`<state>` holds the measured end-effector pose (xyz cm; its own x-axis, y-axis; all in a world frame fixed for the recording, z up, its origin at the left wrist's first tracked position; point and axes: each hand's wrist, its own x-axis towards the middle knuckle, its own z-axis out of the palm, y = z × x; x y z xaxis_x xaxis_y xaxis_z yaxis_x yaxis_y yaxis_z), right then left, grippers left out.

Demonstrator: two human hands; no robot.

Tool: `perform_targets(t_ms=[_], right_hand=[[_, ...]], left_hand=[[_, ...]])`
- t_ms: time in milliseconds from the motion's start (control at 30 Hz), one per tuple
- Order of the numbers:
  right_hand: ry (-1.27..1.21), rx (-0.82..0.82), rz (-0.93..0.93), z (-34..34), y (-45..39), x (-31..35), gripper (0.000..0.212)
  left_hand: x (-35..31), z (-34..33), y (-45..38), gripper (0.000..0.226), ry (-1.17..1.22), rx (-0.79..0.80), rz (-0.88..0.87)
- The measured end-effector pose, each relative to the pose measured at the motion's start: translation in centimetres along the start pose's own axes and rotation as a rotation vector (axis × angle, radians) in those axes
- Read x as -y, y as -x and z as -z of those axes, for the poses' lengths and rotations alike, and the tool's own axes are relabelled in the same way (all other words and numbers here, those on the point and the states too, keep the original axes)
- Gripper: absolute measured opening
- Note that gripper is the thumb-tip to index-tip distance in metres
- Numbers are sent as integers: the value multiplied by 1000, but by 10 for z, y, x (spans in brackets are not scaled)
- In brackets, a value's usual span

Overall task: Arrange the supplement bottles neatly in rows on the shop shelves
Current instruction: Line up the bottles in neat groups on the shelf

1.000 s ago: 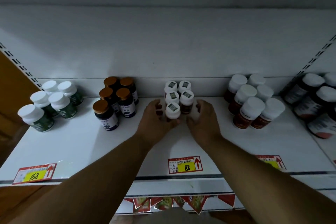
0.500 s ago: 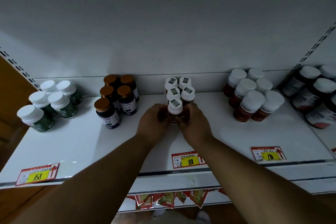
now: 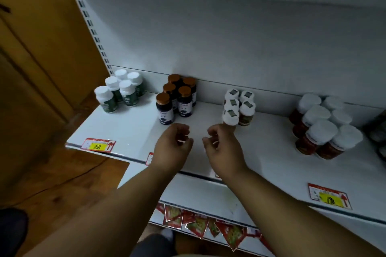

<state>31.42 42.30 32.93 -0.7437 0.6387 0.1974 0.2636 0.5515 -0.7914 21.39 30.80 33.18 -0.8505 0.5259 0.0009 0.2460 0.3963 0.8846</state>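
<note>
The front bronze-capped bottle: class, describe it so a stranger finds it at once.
On the white metal shelf, find the second cluster from the left, dark bottles with bronze caps. The front bronze-capped bottle stands nearest the shelf edge, alone ahead of its paired neighbours.

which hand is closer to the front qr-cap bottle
Right. The right hand sits just below and left of the front QR-cap bottle, fingertips almost at it; the left hand is farther left.

Left price tag (image 3: 98,145) on shelf edge (image 3: 133,157): yellow panel reads "168", red arrow beside it. Right price tag (image 3: 330,198): digits blurred, unreadable. Bottle labels and cap stickers too small to read.
</note>
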Motion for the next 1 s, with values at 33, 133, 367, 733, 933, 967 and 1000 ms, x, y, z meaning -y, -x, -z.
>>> perform_targets(t_ms=[33, 133, 367, 733, 933, 967, 1000], right_hand=[[-15, 15, -10, -7, -1, 4, 22], [-39, 15, -60, -32, -15, 15, 32], [-86, -121, -256, -90, -56, 42, 50], [-205, -69, -398, -89, -107, 32, 90], [-367, 74, -252, -90, -136, 32, 64], [-430, 76, -276, -90, -138, 32, 63], [-469, 74, -292, -90, -139, 32, 58]], left_hand=[[7, 8, 0, 31, 15, -25, 29], [27, 35, -19, 47, 5, -144, 42], [53, 74, -92, 90, 82, 62, 50], [48, 66, -163, 134, 344, 594, 22], [45, 61, -172, 110, 468, 633, -80], [43, 61, -172, 104, 481, 636, -93], [43, 61, -171, 102, 496, 637, -97]])
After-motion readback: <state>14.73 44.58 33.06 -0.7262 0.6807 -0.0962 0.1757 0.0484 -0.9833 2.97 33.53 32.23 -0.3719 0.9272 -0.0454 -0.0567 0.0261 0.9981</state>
